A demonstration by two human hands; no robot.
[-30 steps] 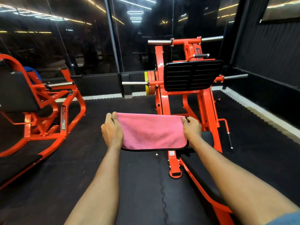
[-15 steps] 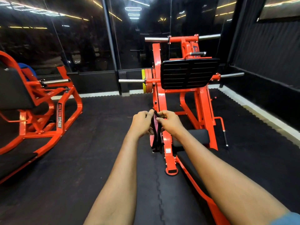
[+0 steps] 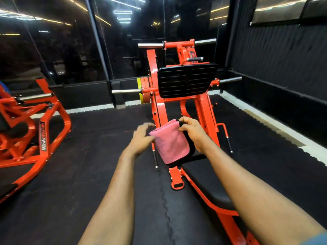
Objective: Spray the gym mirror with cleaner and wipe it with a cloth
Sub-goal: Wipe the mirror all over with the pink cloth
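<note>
A pink cloth [image 3: 169, 142] with a black edge hangs folded in front of me. My right hand [image 3: 192, 133] pinches its top right corner. My left hand [image 3: 142, 137] is blurred just left of the cloth, fingers spread, its fingertips near the cloth's left edge; contact is unclear. The dark gym mirror [image 3: 70, 50] covers the far wall and reflects ceiling lights. No spray bottle is in view.
An orange leg-press machine [image 3: 185, 82] stands straight ahead, its black seat pad [image 3: 208, 181] under my right arm. Another orange machine [image 3: 31, 124] sits at the left. Black rubber floor mats [image 3: 88, 165] lie between them. A dark wall [image 3: 283, 59] runs along the right.
The cloth was stretched flat between both hands, then folded together. Now my right hand holds it folded, and my left hand has come off and moved left.
</note>
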